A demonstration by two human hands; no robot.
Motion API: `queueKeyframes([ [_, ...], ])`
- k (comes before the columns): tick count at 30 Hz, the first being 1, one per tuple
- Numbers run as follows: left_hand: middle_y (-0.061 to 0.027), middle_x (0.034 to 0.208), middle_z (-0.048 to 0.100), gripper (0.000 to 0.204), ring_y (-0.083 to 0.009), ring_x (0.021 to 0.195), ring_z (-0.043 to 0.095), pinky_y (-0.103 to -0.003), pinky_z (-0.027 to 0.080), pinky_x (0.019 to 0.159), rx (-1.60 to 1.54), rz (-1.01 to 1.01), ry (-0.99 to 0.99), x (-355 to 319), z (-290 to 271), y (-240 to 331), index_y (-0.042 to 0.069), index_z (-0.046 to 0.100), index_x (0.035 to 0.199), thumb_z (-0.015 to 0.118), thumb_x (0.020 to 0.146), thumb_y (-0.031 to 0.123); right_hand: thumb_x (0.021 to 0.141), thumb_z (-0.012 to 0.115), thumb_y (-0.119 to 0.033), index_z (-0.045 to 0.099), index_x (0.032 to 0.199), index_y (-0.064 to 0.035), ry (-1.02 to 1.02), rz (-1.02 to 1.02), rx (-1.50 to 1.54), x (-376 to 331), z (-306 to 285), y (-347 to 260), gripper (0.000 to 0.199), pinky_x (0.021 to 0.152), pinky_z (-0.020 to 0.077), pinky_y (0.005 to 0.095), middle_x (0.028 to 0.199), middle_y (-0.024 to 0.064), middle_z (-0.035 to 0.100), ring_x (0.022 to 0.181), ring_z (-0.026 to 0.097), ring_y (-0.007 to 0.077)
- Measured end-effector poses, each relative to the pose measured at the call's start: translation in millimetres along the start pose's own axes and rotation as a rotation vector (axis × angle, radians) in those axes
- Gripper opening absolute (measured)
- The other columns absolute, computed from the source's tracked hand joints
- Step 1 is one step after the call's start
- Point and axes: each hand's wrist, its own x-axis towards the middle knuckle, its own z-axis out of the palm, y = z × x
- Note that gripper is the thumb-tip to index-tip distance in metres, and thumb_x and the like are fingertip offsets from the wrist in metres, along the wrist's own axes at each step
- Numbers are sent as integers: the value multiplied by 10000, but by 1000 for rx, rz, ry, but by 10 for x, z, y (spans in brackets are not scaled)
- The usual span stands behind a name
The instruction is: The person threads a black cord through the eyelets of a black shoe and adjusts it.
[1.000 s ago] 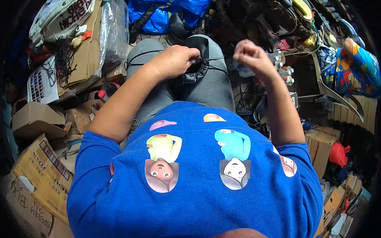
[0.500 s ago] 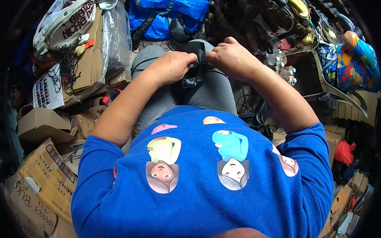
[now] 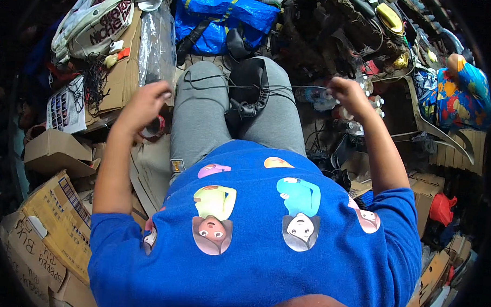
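A black leather shoe (image 3: 247,76) lies between my knees, its puckered, gathered edge toward me. Thin dark cord (image 3: 207,89) loops over my left thigh and runs across the shoe. From there a taut thread (image 3: 308,87) stretches out to my right hand (image 3: 351,96), whose fingers pinch its end. Raised off to the left of my knee, my left hand (image 3: 144,106) has its fingers closed together; whatever sits between them is too small to make out. Neither hand touches the shoe.
A blue bag (image 3: 223,17) stands beyond my knees. Cardboard boxes (image 3: 56,152) and a white bag (image 3: 106,27) crowd the left. Several plastic bottles (image 3: 360,125) lie near my right hand, with a curved metal piece (image 3: 446,131) farther right.
Both hands have moved apart from the shoe, the left outward to the left and the right outward to the right, drawing the thread straight. The shoe now shows more fully between my knees.
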Motion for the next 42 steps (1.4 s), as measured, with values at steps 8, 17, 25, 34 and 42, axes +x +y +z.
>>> queueKeyframes([
  [8,-16,766,619,139,-85,731,572,-216,449,696,-1011,357,233,329,-211,992,36,640,850,641,878,172,913,592,-194,596,1004,-39,105,-286,1360,457,-24,-915,180,854,488,313,915,62,609,839,587,132],
  [17,-109,782,622,127,-200,767,619,-327,484,698,-312,176,-3,69,184,917,21,601,838,562,894,128,917,580,-191,612,990,-62,-282,-150,394,10,90,-1065,152,613,411,230,780,12,583,704,494,50],
  [25,-138,875,627,140,-285,799,619,-356,479,725,604,-209,624,-1064,-1332,-337,33,674,912,642,813,127,868,616,-266,641,1123,-102,166,396,-316,-1210,-837,1456,304,766,499,311,962,121,686,860,672,217],
  [34,-147,1046,612,309,-258,1034,555,-333,420,923,-42,-42,366,-300,3,184,74,622,1166,545,867,78,792,690,-333,509,1323,-282,-11,279,-64,-848,-35,851,562,737,480,339,791,116,640,750,610,217],
  [42,-112,860,667,220,-202,792,628,-314,480,750,-195,85,64,311,720,870,48,666,1007,649,810,143,808,709,-130,595,921,-33,49,2,365,-115,849,-566,188,718,435,234,910,15,489,799,502,104],
])
